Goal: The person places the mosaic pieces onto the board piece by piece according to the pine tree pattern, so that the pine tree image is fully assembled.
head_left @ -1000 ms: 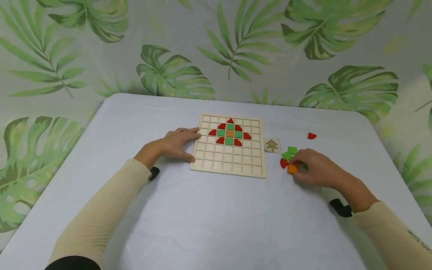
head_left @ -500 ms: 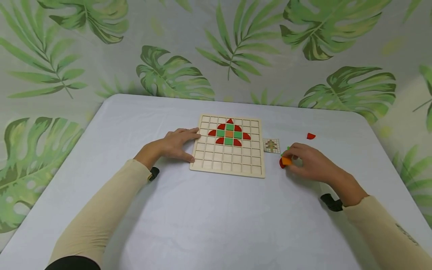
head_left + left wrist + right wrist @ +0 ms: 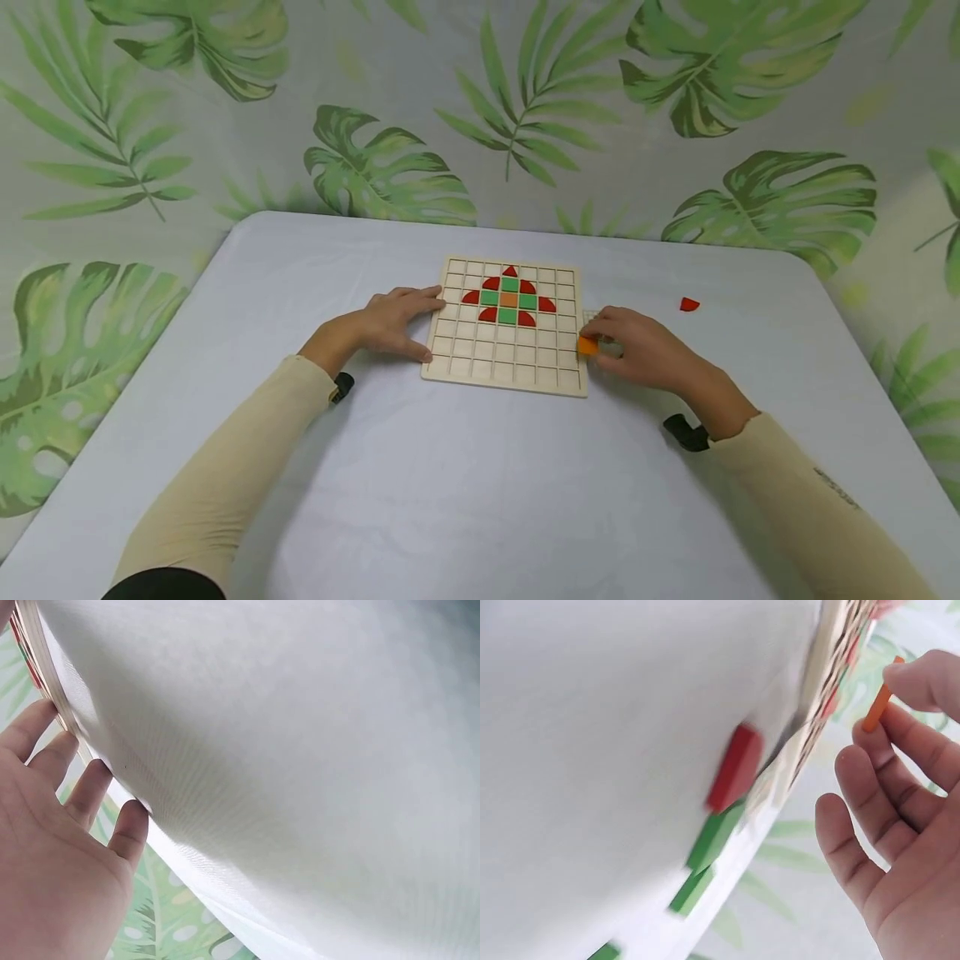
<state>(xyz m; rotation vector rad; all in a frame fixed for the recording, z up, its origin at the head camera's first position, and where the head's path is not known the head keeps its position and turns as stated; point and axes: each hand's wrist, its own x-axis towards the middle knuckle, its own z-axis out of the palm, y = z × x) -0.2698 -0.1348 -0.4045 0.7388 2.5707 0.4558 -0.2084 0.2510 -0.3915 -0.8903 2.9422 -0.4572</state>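
Pinching tile [image 3: 881, 697], loose greens [image 3: 714, 838] right wrist only

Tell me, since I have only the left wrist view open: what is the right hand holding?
Observer: The right hand pinches an orange tile.

Operator: My view catches the board nearly edge-on. What is at the middle of its pattern?

Observer: An orange square, with green squares on all four sides.

Operator: Any piece off the board?

Observer: Yes, for one, a red piece lies on the table, to the right of the board.
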